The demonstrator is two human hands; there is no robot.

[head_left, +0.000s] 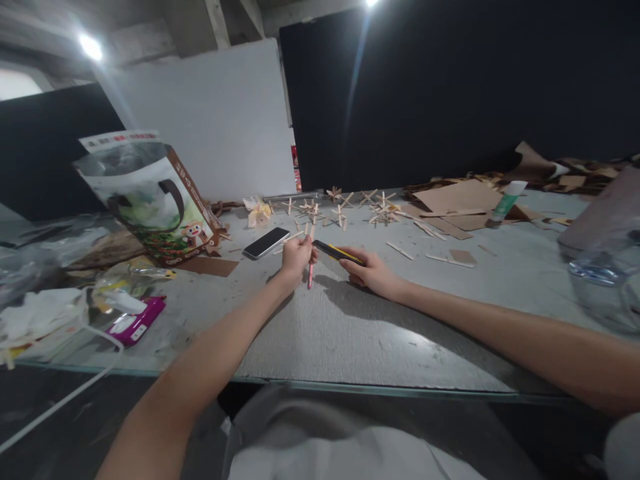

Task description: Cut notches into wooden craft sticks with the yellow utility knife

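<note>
My left hand (297,257) is closed, pinching a thin wooden stick just above the table. A pale stretch shows beyond the fingers, and a pink stick end (310,276) points toward me below them; whether both belong to one stick I cannot tell. My right hand (369,272) is wrapped round a black and yellow utility knife (344,254). The knife's front end points left and reaches the left fingertips; its blade is too small to make out. Beyond the hands stand several small crossed-stick pieces (340,218). A smartphone (267,243) lies left of my left hand.
Loose sticks (399,251) and brown cardboard pieces (457,200) lie to the right, near a green and white glue tube (509,201). A clear plastic container (605,253) stands far right. On the left are a large printed bag (155,200), a purple device (136,321) and a white cable (75,393).
</note>
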